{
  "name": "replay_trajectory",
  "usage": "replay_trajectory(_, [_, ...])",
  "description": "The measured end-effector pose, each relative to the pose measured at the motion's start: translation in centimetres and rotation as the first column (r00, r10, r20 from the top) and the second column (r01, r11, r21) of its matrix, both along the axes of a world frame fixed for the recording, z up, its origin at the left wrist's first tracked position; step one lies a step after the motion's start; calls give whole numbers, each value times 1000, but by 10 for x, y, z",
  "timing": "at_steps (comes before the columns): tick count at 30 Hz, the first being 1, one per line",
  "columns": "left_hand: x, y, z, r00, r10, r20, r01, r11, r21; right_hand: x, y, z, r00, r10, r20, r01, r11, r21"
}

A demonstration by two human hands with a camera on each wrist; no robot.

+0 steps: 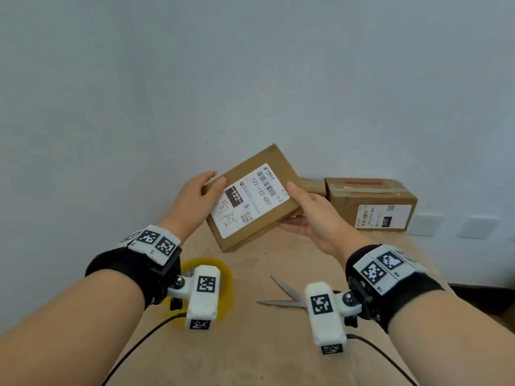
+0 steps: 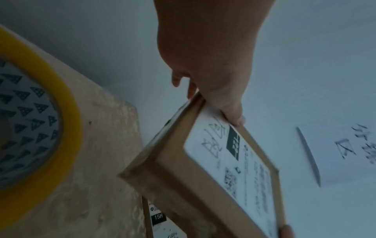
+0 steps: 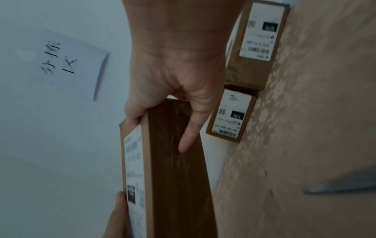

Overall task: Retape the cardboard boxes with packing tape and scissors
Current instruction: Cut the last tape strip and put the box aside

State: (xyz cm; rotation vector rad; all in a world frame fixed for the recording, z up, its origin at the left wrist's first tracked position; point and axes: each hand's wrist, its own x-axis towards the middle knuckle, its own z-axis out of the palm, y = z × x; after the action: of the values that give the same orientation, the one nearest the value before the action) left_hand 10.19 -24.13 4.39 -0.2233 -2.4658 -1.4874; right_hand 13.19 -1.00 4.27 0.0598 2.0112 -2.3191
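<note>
Both hands hold a flat cardboard box [image 1: 252, 196] with a white shipping label tilted in the air above the table. My left hand [image 1: 195, 197] grips its left edge, thumb on the label side [image 2: 234, 116]. My right hand [image 1: 306, 213] grips the right edge, thumb on top and fingers underneath along the brown side [image 3: 187, 138]. A yellow roll of packing tape [image 1: 223, 285] lies on the table under my left wrist, also in the left wrist view [image 2: 61, 128]. Scissors [image 1: 281, 298] lie with blades apart near my right wrist.
Two more taped, labelled boxes sit against the wall at the back right: a larger one [image 1: 373, 204] and a smaller one [image 3: 230, 117] beside it. A sheet of paper with handwriting [image 3: 61, 61] hangs on the wall. Wooden tabletop [image 1: 264, 344] spreads below my hands.
</note>
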Motion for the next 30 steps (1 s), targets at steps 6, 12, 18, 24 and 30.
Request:
replay_trajectory(6, [-40, -19, -30, 918, 11, 397, -175, 908, 380, -53, -38, -14, 981, -1, 196, -7, 999, 42])
replay_trajectory(12, [-98, -39, -43, 901, 169, 400, -300, 909, 290, -116, -59, -37, 990, -108, 91, 63, 914, 402])
replay_trajectory(18, [-121, -21, -44, 801, -6, 598, -105, 983, 152, -145, -51, -60, 993, -96, 62, 36, 783, 621])
replay_trajectory(24, [-128, -9, -65, 899, 115, 422, -101, 993, -56, -152, -29, -75, 997, -43, -60, 73, 462, 884])
replay_trajectory(30, [-128, -3, -65, 901, 269, 341, -159, 935, -318, -141, -8, -66, 1000, -15, -12, 17, 413, 911])
